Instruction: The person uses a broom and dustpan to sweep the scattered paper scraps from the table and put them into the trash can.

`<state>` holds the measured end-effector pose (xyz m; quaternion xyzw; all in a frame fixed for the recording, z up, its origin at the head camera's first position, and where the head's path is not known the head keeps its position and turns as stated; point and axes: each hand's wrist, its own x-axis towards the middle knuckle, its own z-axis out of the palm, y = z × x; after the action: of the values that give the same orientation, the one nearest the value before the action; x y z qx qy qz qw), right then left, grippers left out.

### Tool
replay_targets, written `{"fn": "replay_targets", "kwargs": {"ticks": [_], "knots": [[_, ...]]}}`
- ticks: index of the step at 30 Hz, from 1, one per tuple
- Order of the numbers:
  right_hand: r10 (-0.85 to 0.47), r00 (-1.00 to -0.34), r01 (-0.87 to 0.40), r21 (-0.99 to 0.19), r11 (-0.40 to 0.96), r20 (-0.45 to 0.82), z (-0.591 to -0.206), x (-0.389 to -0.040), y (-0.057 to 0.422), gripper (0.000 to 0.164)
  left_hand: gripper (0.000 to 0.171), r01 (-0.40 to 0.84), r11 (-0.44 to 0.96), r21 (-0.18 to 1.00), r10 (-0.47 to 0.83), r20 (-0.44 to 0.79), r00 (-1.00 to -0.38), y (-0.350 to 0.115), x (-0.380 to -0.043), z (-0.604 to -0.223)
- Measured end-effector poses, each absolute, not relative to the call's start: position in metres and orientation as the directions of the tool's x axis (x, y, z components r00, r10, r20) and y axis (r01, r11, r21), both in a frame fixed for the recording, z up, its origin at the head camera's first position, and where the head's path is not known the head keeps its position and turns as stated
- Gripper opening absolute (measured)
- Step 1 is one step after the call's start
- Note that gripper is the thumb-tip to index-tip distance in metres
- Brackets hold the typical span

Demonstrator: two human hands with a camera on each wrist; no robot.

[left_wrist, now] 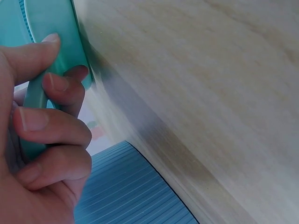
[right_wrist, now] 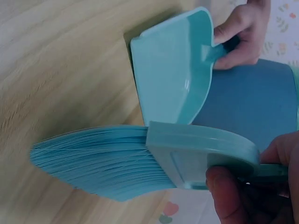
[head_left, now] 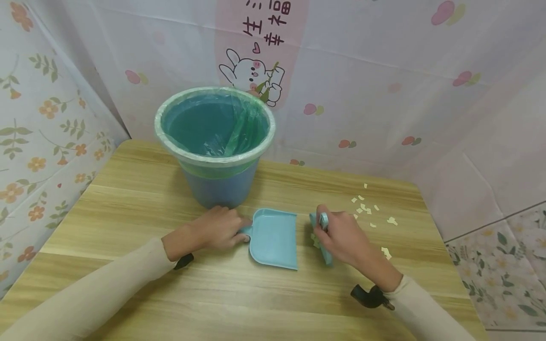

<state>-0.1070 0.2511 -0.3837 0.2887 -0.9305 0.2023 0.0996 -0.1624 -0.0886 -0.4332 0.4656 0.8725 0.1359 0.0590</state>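
A light blue dustpan [head_left: 274, 239] lies on the wooden table, its wide edge facing right. My left hand [head_left: 219, 227] grips its short handle; the left wrist view shows fingers curled round that handle [left_wrist: 35, 100]. To the right, my right hand [head_left: 343, 237] holds a matching hand brush [head_left: 326, 253] by the handle, a small gap from the dustpan's edge. In the right wrist view the brush's blue bristles [right_wrist: 103, 161] point at the table. A few pale paper scraps [head_left: 314, 240] lie by the brush, and several more scraps [head_left: 362, 207] are scattered beyond the right hand.
A blue bucket [head_left: 219, 184] lined with a thin green bag stands behind the left hand, near the table's back edge. Printed cloth [head_left: 358, 85] hangs behind the table, and floral cloth [head_left: 47, 118] at the left. The wooden table [head_left: 256, 308] extends in front of both hands.
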Motion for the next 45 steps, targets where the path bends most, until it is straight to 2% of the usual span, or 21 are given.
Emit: {"fn": "replay_targets", "kwargs": {"ticks": [9, 21, 35, 45], "knots": [[-0.512, -0.774, -0.626, -0.327, 0.708, 0.372, -0.389, -0.109, 0.234, 0.015, 0.02, 0.796, 0.529, 0.294, 0.829, 0.02, -0.558, -0.089, -0.162, -0.433], [-0.468, -0.774, -0.622, -0.374, 0.687, 0.427, -0.388, -0.115, 0.213, 0.013, 0.019, 0.8, 0.529, 0.283, 0.832, 0.011, -0.554, -0.088, -0.164, -0.433], [-0.477, -0.772, -0.629, -0.401, 0.666, 0.42, -0.383, -0.123, 0.189, 0.01, 0.021, 0.799, 0.537, 0.272, 0.83, 0.0, -0.558, -0.088, -0.164, -0.431], [-0.444, -0.777, -0.626, -0.473, 0.62, 0.446, -0.385, -0.13, 0.174, 0.009, 0.022, 0.804, 0.529, 0.272, 0.834, 0.006, -0.551, -0.088, -0.164, -0.431]]}}
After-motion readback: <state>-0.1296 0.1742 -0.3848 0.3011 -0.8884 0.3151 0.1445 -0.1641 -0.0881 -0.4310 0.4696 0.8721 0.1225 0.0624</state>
